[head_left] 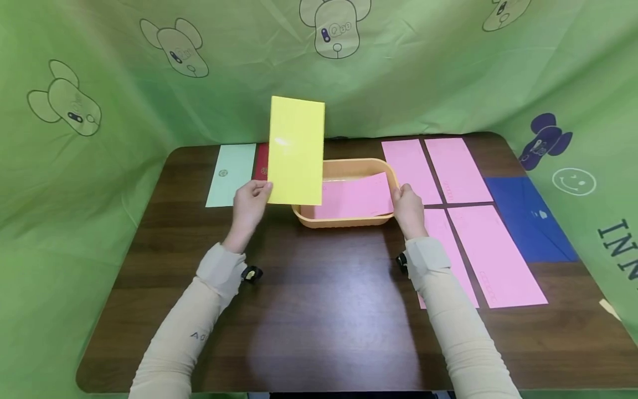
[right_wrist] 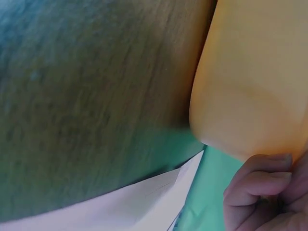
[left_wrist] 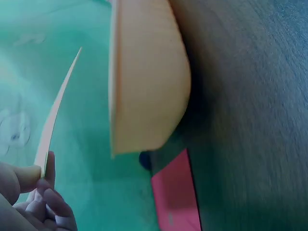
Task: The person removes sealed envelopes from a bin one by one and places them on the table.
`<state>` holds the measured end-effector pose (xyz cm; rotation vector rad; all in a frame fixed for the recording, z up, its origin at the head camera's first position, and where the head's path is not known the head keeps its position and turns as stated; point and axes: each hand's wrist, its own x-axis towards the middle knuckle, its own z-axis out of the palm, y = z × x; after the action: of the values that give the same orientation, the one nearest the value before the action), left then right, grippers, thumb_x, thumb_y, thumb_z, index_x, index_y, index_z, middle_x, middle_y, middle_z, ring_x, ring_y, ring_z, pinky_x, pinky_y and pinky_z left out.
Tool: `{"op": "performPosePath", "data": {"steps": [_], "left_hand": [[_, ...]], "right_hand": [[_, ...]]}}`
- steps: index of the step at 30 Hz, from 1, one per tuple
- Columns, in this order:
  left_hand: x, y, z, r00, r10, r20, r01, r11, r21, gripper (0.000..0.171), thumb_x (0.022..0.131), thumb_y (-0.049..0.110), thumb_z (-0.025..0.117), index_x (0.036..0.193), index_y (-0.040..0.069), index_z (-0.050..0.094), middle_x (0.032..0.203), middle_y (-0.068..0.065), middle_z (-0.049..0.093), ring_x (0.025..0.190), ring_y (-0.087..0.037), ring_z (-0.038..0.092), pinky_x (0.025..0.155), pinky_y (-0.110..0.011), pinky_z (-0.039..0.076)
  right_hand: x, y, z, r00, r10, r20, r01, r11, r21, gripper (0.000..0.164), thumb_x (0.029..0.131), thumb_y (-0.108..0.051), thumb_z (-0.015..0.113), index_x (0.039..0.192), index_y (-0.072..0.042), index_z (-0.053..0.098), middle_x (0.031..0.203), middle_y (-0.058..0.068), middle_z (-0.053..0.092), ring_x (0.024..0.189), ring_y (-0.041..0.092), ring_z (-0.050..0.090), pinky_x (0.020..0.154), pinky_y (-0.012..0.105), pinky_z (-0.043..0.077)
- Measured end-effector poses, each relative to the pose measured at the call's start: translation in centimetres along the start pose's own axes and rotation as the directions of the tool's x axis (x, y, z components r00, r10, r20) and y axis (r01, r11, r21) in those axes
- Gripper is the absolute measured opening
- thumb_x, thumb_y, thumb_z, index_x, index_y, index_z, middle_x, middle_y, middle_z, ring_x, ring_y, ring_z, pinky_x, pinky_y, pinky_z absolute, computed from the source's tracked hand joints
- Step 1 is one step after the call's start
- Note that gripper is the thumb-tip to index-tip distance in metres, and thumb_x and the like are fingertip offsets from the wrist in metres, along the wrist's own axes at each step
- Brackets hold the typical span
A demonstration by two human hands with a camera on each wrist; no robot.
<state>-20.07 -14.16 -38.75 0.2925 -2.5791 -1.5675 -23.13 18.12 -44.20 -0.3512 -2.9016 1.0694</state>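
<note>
My left hand (head_left: 251, 202) pinches a yellow envelope (head_left: 296, 152) by its lower left corner, thumb on the near side. The envelope is held upright above the left part of an orange plastic basket (head_left: 344, 223). Seen edge-on in the left wrist view, the envelope (left_wrist: 54, 120) bends slightly and stands apart from the basket wall (left_wrist: 149, 77). Inside the basket lies a pink envelope (head_left: 356, 197), partly hidden behind the yellow one. At the basket's right end my right hand (head_left: 410, 210) grips the rim, its fingers curled under the edge in the right wrist view.
Several pink envelopes (head_left: 498, 255) lie in rows on the right of the brown table (head_left: 329, 310), beside a blue envelope (head_left: 530, 219). Back left are a pale green envelope (head_left: 231, 174) and a red one (head_left: 261, 162), mostly covered. A green curtain (head_left: 239, 100) hangs around the table.
</note>
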Motion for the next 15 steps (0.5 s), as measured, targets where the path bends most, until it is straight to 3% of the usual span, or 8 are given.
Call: {"op": "performPosePath", "data": {"steps": [6,9,13,15], "left_hand": [[-0.8,-1.6,-2.6,0.998,-0.061,0.004,0.061,0.998,0.02,0.035,0.098,0.023,0.053,0.119,-0.003,0.062,0.117,-0.021,0.066,0.08,-0.023,0.06,0.068,-0.022,0.049],[-1.2,-2.4,-3.4,0.997,-0.077,0.015,0.076,0.997,0.017,0.035,0.098,0.022,0.053,0.118,-0.006,0.061,0.116,-0.024,0.065,0.07,-0.01,0.058,0.067,-0.021,0.052],[-2.0,-3.3,-4.8,0.993,-0.105,0.048,0.105,0.994,0.006,0.037,0.098,0.021,0.053,0.118,-0.009,0.059,0.118,-0.028,0.063,0.066,0.006,0.054,0.068,-0.017,0.053],[-2.4,-3.8,-5.5,0.989,-0.125,0.072,0.124,0.992,0.021,0.038,0.097,0.021,0.054,0.119,-0.01,0.058,0.119,-0.029,0.063,0.067,0.007,0.055,0.068,-0.014,0.053]], "right_hand": [[0.1,-0.1,0.1,1.0,0.004,0.009,-0.004,1.0,-0.01,0.03,0.101,-0.023,0.034,0.096,0.004,0.046,0.094,0.034,0.056,0.081,0.042,0.05,0.078,0.054,0.043],[0.0,-0.3,-0.1,1.0,0.013,0.019,-0.013,1.0,-0.016,0.03,0.101,-0.022,0.033,0.098,0.005,0.046,0.096,0.034,0.056,0.082,0.042,0.051,0.078,0.054,0.043],[-0.1,-0.5,-0.4,0.999,0.023,0.031,-0.022,1.0,-0.019,0.031,0.102,-0.022,0.032,0.101,0.005,0.046,0.093,0.032,0.055,0.08,0.039,0.05,0.073,0.049,0.043],[0.0,-0.6,-0.3,0.999,0.026,0.036,-0.025,1.0,-0.019,0.031,0.102,-0.023,0.032,0.102,0.005,0.047,0.092,0.03,0.054,0.079,0.038,0.049,0.072,0.048,0.043]]}}
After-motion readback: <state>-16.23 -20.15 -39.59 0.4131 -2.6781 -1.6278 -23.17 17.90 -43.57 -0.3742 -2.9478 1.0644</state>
